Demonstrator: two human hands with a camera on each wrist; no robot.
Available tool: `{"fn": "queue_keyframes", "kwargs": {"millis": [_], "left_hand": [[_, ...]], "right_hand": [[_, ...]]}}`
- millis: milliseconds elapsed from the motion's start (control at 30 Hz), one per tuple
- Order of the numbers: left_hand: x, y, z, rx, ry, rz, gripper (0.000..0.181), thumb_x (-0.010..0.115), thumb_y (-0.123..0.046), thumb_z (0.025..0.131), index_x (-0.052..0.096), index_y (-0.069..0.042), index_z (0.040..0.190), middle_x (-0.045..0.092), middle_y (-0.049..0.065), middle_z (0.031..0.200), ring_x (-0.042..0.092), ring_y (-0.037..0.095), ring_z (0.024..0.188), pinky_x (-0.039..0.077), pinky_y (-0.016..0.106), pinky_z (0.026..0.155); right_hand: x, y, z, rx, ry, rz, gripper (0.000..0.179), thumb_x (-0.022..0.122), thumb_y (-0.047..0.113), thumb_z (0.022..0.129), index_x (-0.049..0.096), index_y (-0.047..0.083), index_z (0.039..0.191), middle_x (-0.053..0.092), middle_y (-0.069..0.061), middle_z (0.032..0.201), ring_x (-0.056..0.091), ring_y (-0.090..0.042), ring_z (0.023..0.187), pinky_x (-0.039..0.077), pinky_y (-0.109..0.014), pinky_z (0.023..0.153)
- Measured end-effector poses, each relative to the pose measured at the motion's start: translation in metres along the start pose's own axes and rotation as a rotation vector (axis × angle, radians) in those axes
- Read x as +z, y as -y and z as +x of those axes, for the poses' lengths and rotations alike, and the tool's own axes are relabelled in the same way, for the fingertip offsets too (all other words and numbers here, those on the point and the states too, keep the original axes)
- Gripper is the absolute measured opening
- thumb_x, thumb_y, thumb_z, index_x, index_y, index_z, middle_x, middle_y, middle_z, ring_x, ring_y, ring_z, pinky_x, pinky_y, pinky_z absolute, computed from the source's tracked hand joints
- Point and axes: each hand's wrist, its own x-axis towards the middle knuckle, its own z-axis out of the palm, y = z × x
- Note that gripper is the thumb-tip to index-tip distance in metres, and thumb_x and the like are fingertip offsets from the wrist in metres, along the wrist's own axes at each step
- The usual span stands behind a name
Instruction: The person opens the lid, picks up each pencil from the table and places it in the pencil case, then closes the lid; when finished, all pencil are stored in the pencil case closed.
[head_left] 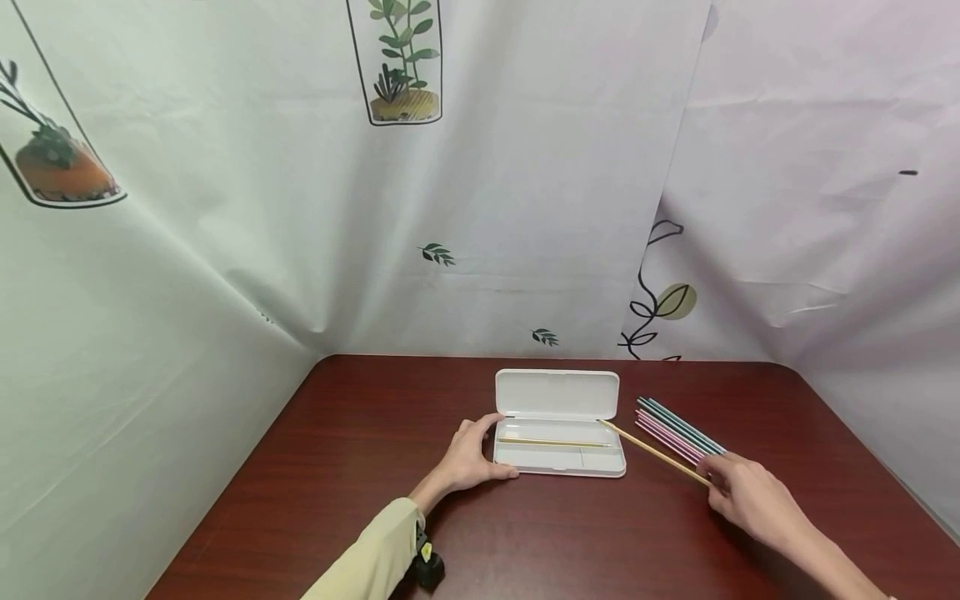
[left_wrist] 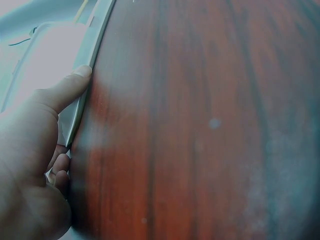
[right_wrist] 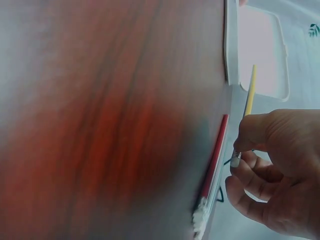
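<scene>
Yellow pencil (head_left: 652, 451), one of two, slants in the right hand (head_left: 750, 497), its eraser end pinched between thumb and fingers, its other end pointing away and leftward to the right side of one open white case (head_left: 536, 460). The second pencil (head_left: 555, 442) lies inside lengthwise, left to right. The left hand (head_left: 470, 454) grips the case's left end, thumb and fingers spread. Teal and pink pencils (head_left: 678, 429), too bunched to count, lie nearly parallel on the bench (head_left: 570, 537).

Screened-off workspace, pale plant-printed sheeting (head_left: 517, 192), dark reddish wood-grain table (head_left: 360, 433)
</scene>
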Motion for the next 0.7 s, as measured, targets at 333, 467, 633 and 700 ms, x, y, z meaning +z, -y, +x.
{"fn": "queue_keyframes", "kwargs": {"millis": [333,467,633,700], "left_hand": [[0.001,0.0,0.0,-0.007,0.008,-0.004,0.09,0.093,-0.038,0.066,0.052,-0.012,0.142,0.052,0.006,0.105,0.047,0.022,0.098,0.043,0.039,0.08],[0.0,-0.001,0.0,-0.016,0.009,-0.004,0.091,0.093,-0.039,0.066,0.052,-0.013,0.143,0.052,0.004,0.105,0.047,0.02,0.098,0.042,0.038,0.081],[0.0,-0.002,0.0,-0.014,0.005,-0.006,0.091,0.093,-0.039,0.066,0.052,-0.013,0.143,0.052,0.004,0.104,0.046,0.02,0.098,0.042,0.037,0.081],[-0.001,-0.002,0.0,-0.019,0.005,-0.009,0.091,0.093,-0.039,0.066,0.052,-0.013,0.143,0.052,0.004,0.104,0.046,0.02,0.098,0.041,0.038,0.081]], "right_hand": [[0.016,0.011,0.026,-0.179,-0.106,-0.003,0.033,0.077,-0.004,0.062,0.068,0.018,0.085,0.054,0.015,0.078,0.045,0.0,0.065,0.04,-0.028,0.054],[0.021,0.017,0.039,-0.254,-0.103,0.002,0.034,0.078,-0.004,0.061,0.066,0.018,0.083,0.05,0.015,0.077,0.045,-0.001,0.065,0.041,-0.029,0.056],[0.028,0.027,0.054,-0.301,-0.06,0.022,0.034,0.076,-0.006,0.062,0.066,0.019,0.083,0.047,0.015,0.077,0.045,-0.005,0.067,0.042,-0.029,0.056],[0.03,0.031,0.059,-0.321,-0.05,0.024,0.033,0.075,-0.007,0.062,0.066,0.018,0.082,0.05,0.013,0.078,0.057,-0.012,0.074,0.049,-0.032,0.061]]}}
